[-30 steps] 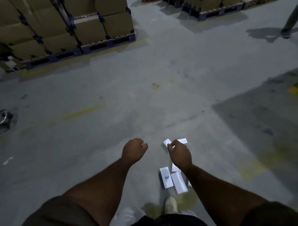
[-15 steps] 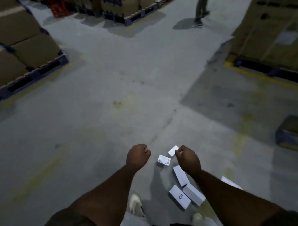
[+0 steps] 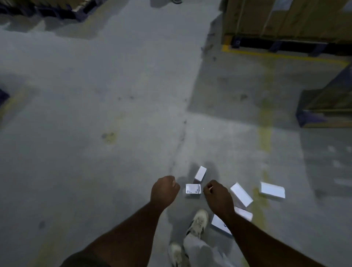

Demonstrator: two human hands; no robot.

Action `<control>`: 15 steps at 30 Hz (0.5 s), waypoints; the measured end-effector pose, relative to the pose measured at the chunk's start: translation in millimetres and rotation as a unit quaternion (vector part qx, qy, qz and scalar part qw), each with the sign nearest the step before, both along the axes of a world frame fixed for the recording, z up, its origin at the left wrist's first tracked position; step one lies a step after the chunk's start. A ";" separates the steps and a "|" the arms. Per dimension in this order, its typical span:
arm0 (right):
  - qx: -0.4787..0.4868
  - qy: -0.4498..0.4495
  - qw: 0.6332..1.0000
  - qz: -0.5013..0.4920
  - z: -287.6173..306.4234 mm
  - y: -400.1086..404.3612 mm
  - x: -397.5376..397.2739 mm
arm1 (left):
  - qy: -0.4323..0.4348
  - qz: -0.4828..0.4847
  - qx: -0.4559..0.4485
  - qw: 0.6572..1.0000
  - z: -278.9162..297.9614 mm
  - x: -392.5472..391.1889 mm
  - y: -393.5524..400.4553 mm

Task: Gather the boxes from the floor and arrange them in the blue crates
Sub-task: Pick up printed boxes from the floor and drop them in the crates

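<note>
Several small white boxes lie scattered on the grey concrete floor. One box (image 3: 200, 173) stands on edge just beyond my hands. A labelled box (image 3: 193, 189) lies flat between my two hands. Further right are a longer box (image 3: 241, 194) and a separate one (image 3: 272, 190). Two more boxes (image 3: 221, 225) are partly hidden by my right forearm. My left hand (image 3: 164, 190) is a closed fist holding nothing. My right hand (image 3: 217, 194) is curled too, above the floor, gripping no box. A blue-edged crate or pallet (image 3: 308, 118) sits at the right edge.
Stacked brown cartons on a dark pallet (image 3: 285, 19) stand at the top right behind a yellow floor line (image 3: 266, 55). Another pallet (image 3: 47, 11) is at the top left. My shoes (image 3: 198, 221) are beside the nearest boxes. Someone's shoe (image 3: 177, 1) shows at the top edge.
The view has swung right and moved forward, so the boxes now spread ahead and to the right of my hands. Both hands stay curled in front of me.
</note>
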State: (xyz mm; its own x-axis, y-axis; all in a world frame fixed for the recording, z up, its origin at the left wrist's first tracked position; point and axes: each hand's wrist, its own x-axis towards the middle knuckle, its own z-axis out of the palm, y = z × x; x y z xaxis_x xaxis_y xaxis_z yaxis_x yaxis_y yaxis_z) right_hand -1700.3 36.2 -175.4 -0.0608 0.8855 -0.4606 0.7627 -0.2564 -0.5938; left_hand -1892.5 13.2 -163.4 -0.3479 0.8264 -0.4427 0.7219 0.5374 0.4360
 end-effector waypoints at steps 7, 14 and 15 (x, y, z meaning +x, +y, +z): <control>-0.041 0.021 0.998 -0.037 -125.3 53.9 -29.2 | -0.017 -0.028 -0.013 0.999 -112.3 6.3 65.4; -0.075 0.008 0.996 -0.045 -273.8 88.5 -36.0 | -0.118 0.064 -0.059 0.989 -245.9 15.9 90.8; -0.079 0.000 0.996 -0.048 -318.0 91.6 -38.1 | -0.134 0.078 -0.093 0.984 -287.7 15.0 93.8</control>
